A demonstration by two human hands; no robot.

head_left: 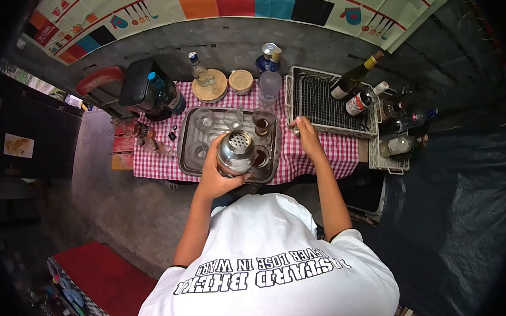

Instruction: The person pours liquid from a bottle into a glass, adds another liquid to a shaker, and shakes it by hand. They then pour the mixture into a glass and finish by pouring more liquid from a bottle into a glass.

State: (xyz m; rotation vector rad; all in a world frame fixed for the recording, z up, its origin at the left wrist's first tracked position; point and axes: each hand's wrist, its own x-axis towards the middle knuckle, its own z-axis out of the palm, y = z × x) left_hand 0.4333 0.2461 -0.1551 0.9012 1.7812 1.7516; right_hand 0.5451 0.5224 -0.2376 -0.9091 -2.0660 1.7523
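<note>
My left hand (213,177) is wrapped round a metal cocktail shaker (237,154), whose perforated strainer top faces up. The shaker is over the front of a metal tray (187,161). To its right, my right hand (305,133) is closed on a small shiny metal piece that looks like the shaker cap (296,132). Clear glass cups stand on the tray, one at the back left (204,119) and another at the back middle (234,119). Two glasses on the right side, the rear one (262,125) and the front one (260,157), hold dark liquid. The shaker partly hides the front glass.
A checked cloth (299,166) covers the table. Behind the tray stand a clear bottle (270,87) and wooden-lidded jars (241,81). A white wire basket (334,128) with bottles is on the right. A black machine (141,92) and a blue-capped bottle (171,96) stand left.
</note>
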